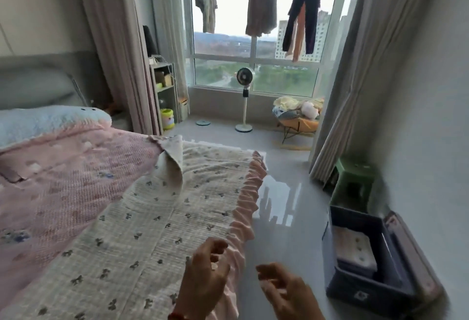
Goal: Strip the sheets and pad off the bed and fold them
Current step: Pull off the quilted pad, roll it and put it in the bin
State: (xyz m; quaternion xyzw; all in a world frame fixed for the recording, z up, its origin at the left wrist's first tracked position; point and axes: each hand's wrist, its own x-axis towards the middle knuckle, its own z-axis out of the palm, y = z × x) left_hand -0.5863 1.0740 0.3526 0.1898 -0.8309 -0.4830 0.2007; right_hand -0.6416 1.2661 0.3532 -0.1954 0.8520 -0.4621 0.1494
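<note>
bed point(63, 180) at left carries a pink quilted sheet point(66, 167); a cream floral pad point(152, 218) with pink ruffled edge point(247, 200) lies over its near side, one corner folded back. left hand point(205, 269) over the ruffle, fingers loosely curled; right hand point(286, 291) beside it above the floor, holding nothing. dark storage box point(355, 291) at right

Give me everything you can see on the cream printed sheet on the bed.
The cream printed sheet looks like thin, crinkled cotton with small dark flower-like motifs. It lies spread along the bed's near side, over the pink blanket. Its far corner is flipped back, showing a plain underside. A gathered pink ruffle hangs off its right edge. The left hand is at the ruffled edge; a grip is unclear.
</note>
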